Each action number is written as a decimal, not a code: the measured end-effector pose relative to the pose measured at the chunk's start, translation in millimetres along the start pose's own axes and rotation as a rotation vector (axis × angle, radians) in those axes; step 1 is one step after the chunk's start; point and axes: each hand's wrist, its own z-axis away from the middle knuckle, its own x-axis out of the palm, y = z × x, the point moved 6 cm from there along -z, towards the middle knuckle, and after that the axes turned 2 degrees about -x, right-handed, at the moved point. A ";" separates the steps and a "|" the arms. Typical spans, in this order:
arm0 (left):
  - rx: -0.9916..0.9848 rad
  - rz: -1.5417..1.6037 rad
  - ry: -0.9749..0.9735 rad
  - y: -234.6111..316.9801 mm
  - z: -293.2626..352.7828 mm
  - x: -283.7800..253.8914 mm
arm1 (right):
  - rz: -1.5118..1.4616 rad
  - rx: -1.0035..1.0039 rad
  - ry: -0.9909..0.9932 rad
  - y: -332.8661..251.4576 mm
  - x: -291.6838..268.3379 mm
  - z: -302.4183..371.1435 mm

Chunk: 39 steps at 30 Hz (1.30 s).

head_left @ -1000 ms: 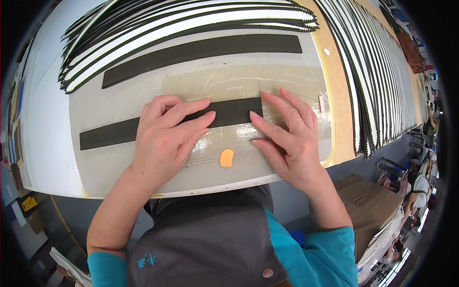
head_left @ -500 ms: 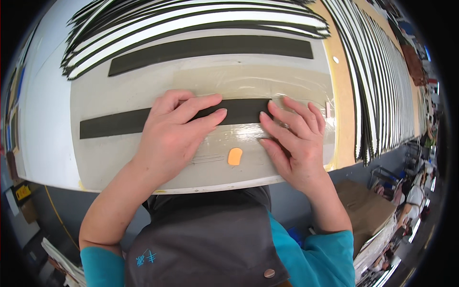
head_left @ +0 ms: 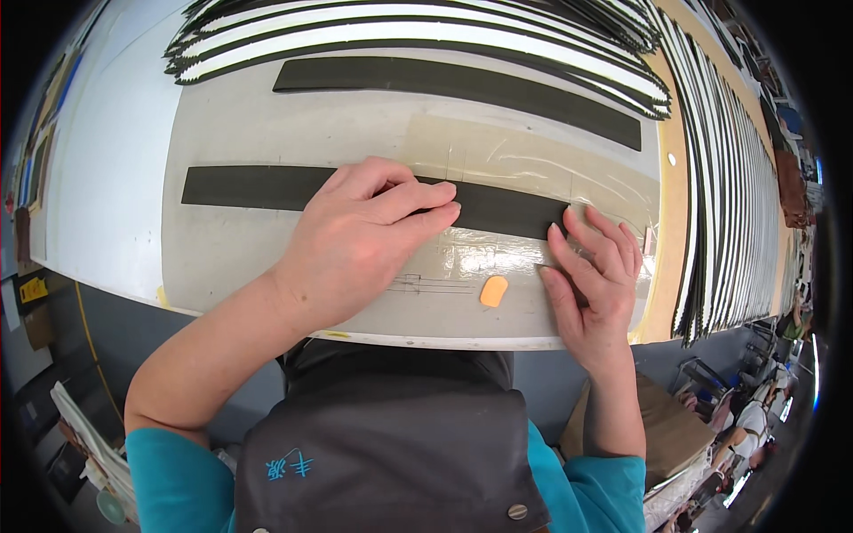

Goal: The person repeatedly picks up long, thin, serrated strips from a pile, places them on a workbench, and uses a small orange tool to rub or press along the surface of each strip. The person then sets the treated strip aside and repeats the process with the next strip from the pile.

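Observation:
A long flat black strip (head_left: pixel 506 208) lies across the grey mat (head_left: pixel 231 249) on the table in front of me. My left hand (head_left: pixel 355 235) rests over its middle, with the fingers curled and the thumb and fingertips close together on the strip. At the strip's right end is my right hand (head_left: pixel 597 280), its fingertips touching the end and its thumb held apart on the mat side. Just below the strip, between my hands, sits a small orange piece (head_left: pixel 494 291) with rounded corners. Farther back lies a second black strip (head_left: pixel 462 89), untouched.
Stacked black-and-white strips (head_left: pixel 382 37) lie along the far side. Many more hang together in a row (head_left: pixel 724 195) at the right. Clear film (head_left: pixel 524 155) covers part of the mat. A white table surface (head_left: pixel 107 195) extends left, and a brown box (head_left: pixel 657 426) stands below at right.
The whole view has shifted and turned, so the table appears tilted the other way. Both hands stay at the same black strip, the left at its middle and the right at its end.

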 end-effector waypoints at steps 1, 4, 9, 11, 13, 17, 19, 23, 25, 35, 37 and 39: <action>0.003 -0.005 -0.002 0.3 0.3 0.1 | 0.002 0.002 -0.002 -0.1 -0.2 0.1; 0.006 -0.013 -0.010 1.1 0.6 1.3 | 0.017 -0.005 0.007 1.2 -3.9 1.9; -0.009 -0.031 -0.016 1.6 2.7 2.1 | -0.051 -0.015 0.054 2.6 -6.0 -1.8; -0.011 -0.013 -0.032 1.2 1.8 3.2 | -0.117 0.007 0.067 8.8 -10.2 -1.8; 0.004 -0.011 -0.031 1.5 2.5 2.5 | -0.208 0.080 0.181 15.5 -21.9 -1.0; 0.031 0.008 -0.046 -0.4 2.9 -2.0 | -0.411 0.262 0.170 7.0 -33.1 1.4; 0.050 0.003 -0.067 -2.0 4.1 -1.0 | -0.389 0.366 -0.097 -26.5 -21.3 -8.4; 0.082 0.016 -0.123 -6.3 4.2 1.8 | -0.286 0.271 -0.175 -41.3 -0.1 -13.5; 0.071 0.059 -0.099 -8.3 5.2 2.9 | -0.306 0.311 -0.182 -44.5 2.3 -14.3; 0.077 0.095 -0.038 -11.4 9.8 5.4 | -0.757 0.493 0.055 -32.6 18.1 -71.9; 0.073 0.095 -0.050 -11.6 9.5 6.0 | -0.790 0.557 0.049 -32.3 29.8 -81.2; 0.072 0.085 -0.059 -11.6 9.2 6.4 | -0.722 0.578 0.011 -31.6 37.2 -85.7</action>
